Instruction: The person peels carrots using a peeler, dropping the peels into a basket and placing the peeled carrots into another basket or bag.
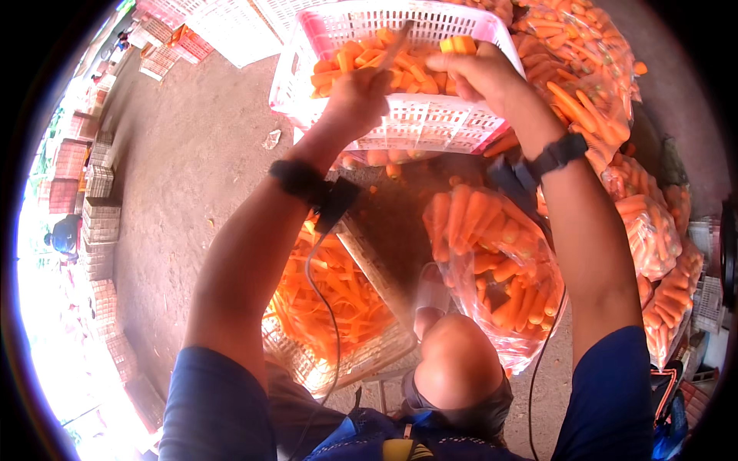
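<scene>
My left hand (360, 98) is closed around a knife (396, 47), its blade blurred and pointing up and away over a white and pink plastic crate (398, 118). In my right hand (487, 72) is a cut carrot piece (459, 45) with a pale orange face, held above the crate's right side. Blade and carrot piece are apart. Cut carrot chunks (354, 56) fill the crate below both hands. Whole carrots (398, 155) show under its near edge.
A basket (375, 259) of carrot peelings (328, 288) stands between my left arm and knee. At my right leg is an open plastic bag (513, 271) of whole carrots. More bagged carrots (576, 52) pile up at right. Stacked crates (101, 213) and a person (64, 235) are far left.
</scene>
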A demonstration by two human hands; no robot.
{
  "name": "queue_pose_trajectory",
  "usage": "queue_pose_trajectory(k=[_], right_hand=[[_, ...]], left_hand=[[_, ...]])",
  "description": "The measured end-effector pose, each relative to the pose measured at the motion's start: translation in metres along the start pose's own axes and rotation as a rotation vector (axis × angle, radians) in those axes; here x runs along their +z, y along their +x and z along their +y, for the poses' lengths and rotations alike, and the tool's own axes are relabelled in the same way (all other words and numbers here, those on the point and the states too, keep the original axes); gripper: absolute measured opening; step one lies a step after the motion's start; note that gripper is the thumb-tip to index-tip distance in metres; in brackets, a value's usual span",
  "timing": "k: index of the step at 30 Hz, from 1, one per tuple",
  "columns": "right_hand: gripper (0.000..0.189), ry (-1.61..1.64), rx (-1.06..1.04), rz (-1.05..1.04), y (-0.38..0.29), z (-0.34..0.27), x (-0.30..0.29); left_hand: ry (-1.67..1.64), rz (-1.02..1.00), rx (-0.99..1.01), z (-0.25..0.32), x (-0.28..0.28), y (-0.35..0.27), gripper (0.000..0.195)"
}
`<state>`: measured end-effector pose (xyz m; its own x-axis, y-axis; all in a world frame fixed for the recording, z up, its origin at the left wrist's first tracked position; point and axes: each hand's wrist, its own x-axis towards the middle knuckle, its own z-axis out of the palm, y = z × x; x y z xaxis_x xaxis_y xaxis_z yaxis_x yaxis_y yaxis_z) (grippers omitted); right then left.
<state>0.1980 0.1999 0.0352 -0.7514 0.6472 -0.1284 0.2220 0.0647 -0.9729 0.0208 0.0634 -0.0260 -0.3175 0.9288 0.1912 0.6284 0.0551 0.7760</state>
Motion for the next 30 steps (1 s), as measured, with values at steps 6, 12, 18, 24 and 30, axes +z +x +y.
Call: queue_pose_trajectory(k=[6, 12, 18, 24, 30], right_hand=[[0.034, 0.258, 0.127, -0.010, 0.001, 0.000, -0.040], [0.036, 0.332, 0.479, 0.280, -0.144, 0.106, -0.057], [0.030, -0.147, 0.947, 0.158, -0.287, 0.262, -0.018], [0.035, -0.538, 0.564, 0.288, -0.377, 0.437, -0.004], [0.026, -1.160, 0.354, 0.208, -0.374, 0.483, 0.021]], left_hand=[[-0.327, 0.041, -0.280, 0.027, -0.035, -0.089, 0.033], [-0.528, -0.031, -0.442, 0.033, -0.081, -0.236, 0.030], [-0.378, 0.022, -0.415, 0.009, -0.091, -0.310, 0.024], [-0.289, 0.009, -0.503, -0.027, -0.091, -0.298, 0.020], [-0.311, 0.118, -0.654, -0.017, -0.089, -0.284, 0.026]])
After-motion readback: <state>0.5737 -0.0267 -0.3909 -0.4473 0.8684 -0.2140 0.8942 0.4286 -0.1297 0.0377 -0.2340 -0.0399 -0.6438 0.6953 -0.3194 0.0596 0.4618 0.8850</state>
